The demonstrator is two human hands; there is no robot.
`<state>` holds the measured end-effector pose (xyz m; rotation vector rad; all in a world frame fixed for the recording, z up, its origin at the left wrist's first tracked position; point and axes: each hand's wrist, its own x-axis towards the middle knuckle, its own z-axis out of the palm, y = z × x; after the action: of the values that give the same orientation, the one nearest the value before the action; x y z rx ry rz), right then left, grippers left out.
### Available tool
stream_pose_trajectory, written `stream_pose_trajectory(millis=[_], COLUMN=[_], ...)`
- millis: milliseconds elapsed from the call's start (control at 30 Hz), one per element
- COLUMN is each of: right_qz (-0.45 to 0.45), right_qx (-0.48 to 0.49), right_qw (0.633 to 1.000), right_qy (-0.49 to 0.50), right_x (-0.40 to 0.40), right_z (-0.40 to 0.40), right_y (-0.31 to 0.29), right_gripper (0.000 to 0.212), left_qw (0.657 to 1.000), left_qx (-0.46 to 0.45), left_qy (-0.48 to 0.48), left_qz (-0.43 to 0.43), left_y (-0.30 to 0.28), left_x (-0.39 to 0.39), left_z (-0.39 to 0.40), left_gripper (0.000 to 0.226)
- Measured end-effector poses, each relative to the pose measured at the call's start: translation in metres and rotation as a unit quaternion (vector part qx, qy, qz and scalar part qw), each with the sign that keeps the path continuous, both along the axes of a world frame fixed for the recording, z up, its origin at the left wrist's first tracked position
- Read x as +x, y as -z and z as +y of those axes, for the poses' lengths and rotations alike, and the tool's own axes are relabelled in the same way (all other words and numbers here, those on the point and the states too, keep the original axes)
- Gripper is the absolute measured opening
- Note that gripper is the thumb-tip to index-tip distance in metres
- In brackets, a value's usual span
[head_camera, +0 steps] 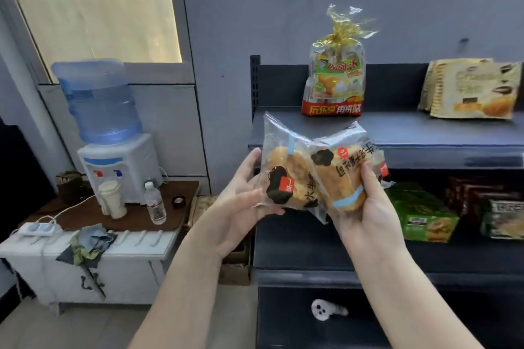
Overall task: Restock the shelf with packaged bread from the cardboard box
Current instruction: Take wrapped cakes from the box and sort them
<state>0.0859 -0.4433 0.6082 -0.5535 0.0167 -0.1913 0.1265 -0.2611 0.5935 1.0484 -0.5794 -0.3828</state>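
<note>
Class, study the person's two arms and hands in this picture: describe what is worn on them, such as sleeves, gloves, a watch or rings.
Both forearms are bare up to the frame's bottom edge; no sleeve shows. The left hand and right hand wear no gloves. No watch, bracelet or ring is visible on the wrists or fingers.

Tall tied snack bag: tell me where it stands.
In the head view, the tall tied snack bag stands upright on the top shelf near its left end, just above the bread packs held in both hands, left of the beige packets.
</note>
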Motion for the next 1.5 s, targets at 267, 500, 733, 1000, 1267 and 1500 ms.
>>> stream_pose_trajectory(millis=[267,500,733,1000,1267,1500], right_qz=[-0.025,-0.013,0.022,0.012,0.039,0.088], right_qx=[-0.009,0.015,0.077,0.052,-0.162,-0.408], right_qw=[0.988,0.967,0.920,0.897,0.866,0.795], right_qy=[0.150,0.255,0.384,0.438,0.471,0.440], right_x=[-0.010,-0.033,-0.071,-0.093,-0.090,-0.082], right_z=[-0.022,-0.035,-0.054,-0.060,-0.090,-0.158], right_y=[-0.025,-0.032,-0.037,-0.034,-0.037,-0.078], right_gripper=[0.043,0.036,0.023,0.050,0.060,0.031], left_qw=[0.991,0.990,0.994,0.987,0.985,0.944], left_qx=[0.015,-0.117,-0.044,-0.035,0.053,0.107], left_qy=[-0.096,0.027,0.084,0.152,0.087,0.053], left_qz=[-0.090,0.076,0.057,0.034,-0.142,-0.308], left_y=[-0.011,-0.032,-0.047,-0.048,-0.044,-0.043], left_x=[0.017,0.021,0.028,0.025,0.035,0.048], left_z=[-0.091,-0.133,-0.155,-0.167,-0.176,-0.204], left_gripper=[0.073,0.046,0.019,0.026,0.059,0.041])
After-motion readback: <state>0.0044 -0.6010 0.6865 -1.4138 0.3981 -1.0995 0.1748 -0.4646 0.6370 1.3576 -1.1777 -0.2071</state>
